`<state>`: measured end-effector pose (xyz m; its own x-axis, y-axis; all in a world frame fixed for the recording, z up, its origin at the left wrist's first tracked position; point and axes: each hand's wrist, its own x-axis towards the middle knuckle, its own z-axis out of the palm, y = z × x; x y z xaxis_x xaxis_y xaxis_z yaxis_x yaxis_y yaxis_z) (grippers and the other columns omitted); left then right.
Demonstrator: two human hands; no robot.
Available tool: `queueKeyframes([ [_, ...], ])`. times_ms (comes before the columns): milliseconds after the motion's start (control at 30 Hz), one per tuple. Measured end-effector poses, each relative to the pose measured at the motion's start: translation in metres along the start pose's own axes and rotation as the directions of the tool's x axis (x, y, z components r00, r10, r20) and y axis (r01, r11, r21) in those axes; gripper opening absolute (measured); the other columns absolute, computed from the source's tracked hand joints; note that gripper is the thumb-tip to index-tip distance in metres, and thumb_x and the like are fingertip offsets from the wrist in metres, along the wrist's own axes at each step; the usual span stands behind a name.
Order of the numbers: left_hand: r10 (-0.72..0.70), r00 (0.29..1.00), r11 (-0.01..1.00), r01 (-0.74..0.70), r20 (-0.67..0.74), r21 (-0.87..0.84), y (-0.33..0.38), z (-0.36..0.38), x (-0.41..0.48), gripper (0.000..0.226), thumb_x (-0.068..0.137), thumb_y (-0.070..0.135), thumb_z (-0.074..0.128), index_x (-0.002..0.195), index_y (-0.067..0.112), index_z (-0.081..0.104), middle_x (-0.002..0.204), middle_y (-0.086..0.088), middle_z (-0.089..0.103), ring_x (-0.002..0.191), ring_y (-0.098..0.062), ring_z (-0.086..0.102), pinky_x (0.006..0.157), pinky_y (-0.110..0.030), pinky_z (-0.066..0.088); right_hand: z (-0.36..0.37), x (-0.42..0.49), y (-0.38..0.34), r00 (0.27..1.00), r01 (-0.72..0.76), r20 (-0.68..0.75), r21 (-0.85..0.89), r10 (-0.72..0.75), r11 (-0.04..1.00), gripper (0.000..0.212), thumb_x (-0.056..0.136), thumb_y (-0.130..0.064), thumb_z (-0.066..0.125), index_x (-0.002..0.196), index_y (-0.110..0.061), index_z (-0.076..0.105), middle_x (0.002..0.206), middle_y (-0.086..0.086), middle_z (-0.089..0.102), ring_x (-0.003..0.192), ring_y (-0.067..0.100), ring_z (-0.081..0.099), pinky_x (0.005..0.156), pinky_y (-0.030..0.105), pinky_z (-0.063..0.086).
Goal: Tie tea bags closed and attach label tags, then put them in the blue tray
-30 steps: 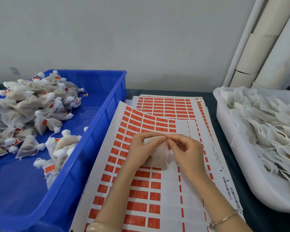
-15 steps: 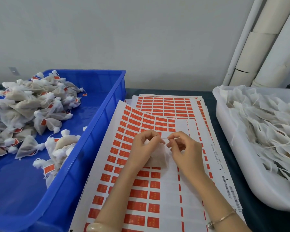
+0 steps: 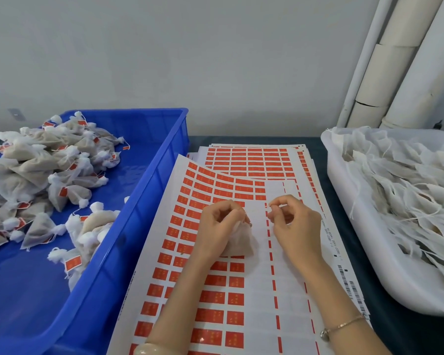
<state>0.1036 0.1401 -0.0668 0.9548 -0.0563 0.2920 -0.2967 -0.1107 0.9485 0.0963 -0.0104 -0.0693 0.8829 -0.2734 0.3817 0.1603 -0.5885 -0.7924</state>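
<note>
We grip the tea bag [image 3: 240, 240] with our left hand [image 3: 219, 228] at frame center, our right hand [image 3: 296, 224] pinching its thin string [image 3: 280, 206] just beside, above the label sheets [image 3: 289, 290].

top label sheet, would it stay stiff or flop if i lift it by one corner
Probably floppy: the top label sheet looks thin and its far edge curls up. It would likely slide easily too, since it lies on a stack of sheets of the same kind.
</note>
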Motion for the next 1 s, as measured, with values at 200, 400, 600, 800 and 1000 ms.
queueKeyframes([
  [200, -0.117, 0.972, 0.988, 0.135, 0.205, -0.079, 0.006, -0.004, 0.0, 0.029, 0.086, 0.032, 0.052, 0.073, 0.009, 0.065, 0.071, -0.011, 0.069, 0.073, -0.017, 0.07, 0.075, -0.019, 0.053, -0.003, 0.003, 0.0, 0.998, -0.059, -0.024, 0.106, 0.062, 0.993, 0.01, 0.091, -0.019, 0.063, 0.087, -0.027, 0.059, 0.069, -0.019, 0.064, 0.062, 0.0, 0.065, 0.061, 0.006, 0.044],
  [400, -0.314, 0.849, 0.942, 0.333, 0.424, 0.03, 0.017, -0.008, -0.001, 0.05, 0.092, 0.061, 0.035, 0.092, 0.03, 0.075, 0.081, 0.002, 0.071, 0.081, -0.011, 0.067, 0.082, -0.025, 0.046, -0.015, 0.008, -0.009, 0.959, -0.267, 0.075, 0.571, 0.275, 0.777, 0.011, 0.097, -0.019, 0.054, 0.092, -0.025, 0.062, 0.071, -0.007, 0.072, 0.07, 0.012, 0.071, 0.058, 0.01, 0.05],
  [600, -0.342, 0.817, 0.931, 0.363, 0.465, 0.048, 0.015, -0.011, -0.005, 0.041, 0.088, 0.057, 0.048, 0.102, 0.024, 0.069, 0.096, 0.004, 0.068, 0.101, -0.019, 0.064, 0.1, -0.039, 0.047, -0.024, 0.015, -0.009, 0.905, -0.346, 0.124, 0.771, 0.407, 0.535, 0.01, 0.095, -0.021, 0.058, 0.098, -0.017, 0.066, 0.081, 0.002, 0.073, 0.077, 0.019, 0.072, 0.064, 0.021, 0.056],
  [800, -0.299, 0.807, 0.939, 0.345, 0.51, 0.006, 0.019, -0.012, -0.005, 0.03, 0.087, 0.057, 0.05, 0.093, 0.036, 0.072, 0.091, 0.008, 0.069, 0.093, -0.009, 0.065, 0.082, -0.019, 0.051, -0.024, 0.014, -0.008, 0.869, -0.369, 0.14, 0.823, 0.475, 0.432, 0.013, 0.094, -0.018, 0.058, 0.102, -0.011, 0.065, 0.077, 0.003, 0.072, 0.073, 0.017, 0.072, 0.063, 0.023, 0.056],
  [1000, -0.283, 0.812, 0.915, 0.389, 0.511, -0.111, 0.013, -0.011, -0.002, 0.026, 0.089, 0.045, 0.054, 0.092, 0.025, 0.07, 0.089, 0.0, 0.068, 0.089, -0.014, 0.065, 0.087, -0.025, 0.05, -0.019, 0.015, 0.0, 0.806, -0.464, 0.142, 0.754, 0.575, 0.465, 0.006, 0.094, -0.018, 0.06, 0.095, -0.017, 0.065, 0.075, 0.002, 0.073, 0.068, 0.017, 0.072, 0.058, 0.022, 0.056],
])
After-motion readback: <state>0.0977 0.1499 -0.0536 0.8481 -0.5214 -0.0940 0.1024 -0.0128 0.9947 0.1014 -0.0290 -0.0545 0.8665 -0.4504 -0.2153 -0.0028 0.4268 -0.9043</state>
